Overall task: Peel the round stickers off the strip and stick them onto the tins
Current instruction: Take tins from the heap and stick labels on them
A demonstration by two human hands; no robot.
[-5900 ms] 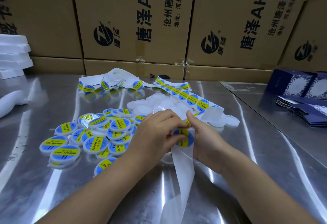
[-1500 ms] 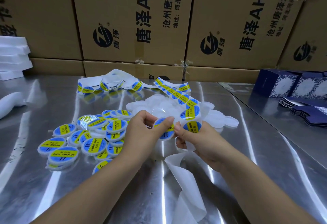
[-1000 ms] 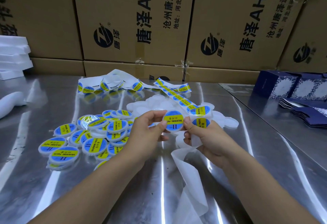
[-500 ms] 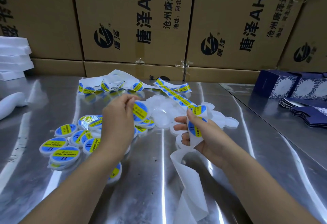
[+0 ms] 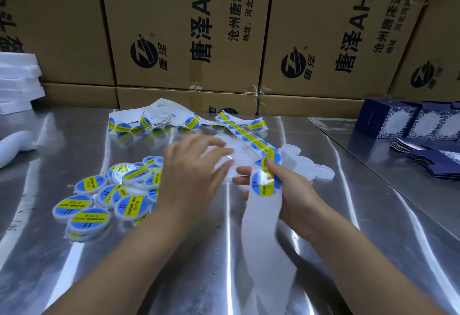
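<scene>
My right hand point(image 5: 293, 190) pinches the white sticker strip point(image 5: 251, 138), thumb just above a blue-and-yellow round sticker point(image 5: 265, 185) that sits on it. The strip's bare backing point(image 5: 268, 245) hangs down toward me. Blurred by motion, my left hand point(image 5: 189, 175) reaches into the heap of plain white tins point(image 5: 313, 170), with fingers and thumb closing round one tin point(image 5: 225, 164). A pile of labelled tins point(image 5: 99, 200) lies to the left on the steel table point(image 5: 174, 265).
More sticker strip point(image 5: 149, 123) lies tangled at the back of the table. Cardboard boxes point(image 5: 189, 28) form a wall behind. White foam pieces point(image 5: 17, 78) are stacked far left. Dark blue cartons point(image 5: 408, 123) and flat blue sleeves point(image 5: 433, 163) sit on the right.
My left hand has left the freshly labelled tin on the left pile and swung right to the plain tins. The right hand has kept hold of the strip, a little lower.
</scene>
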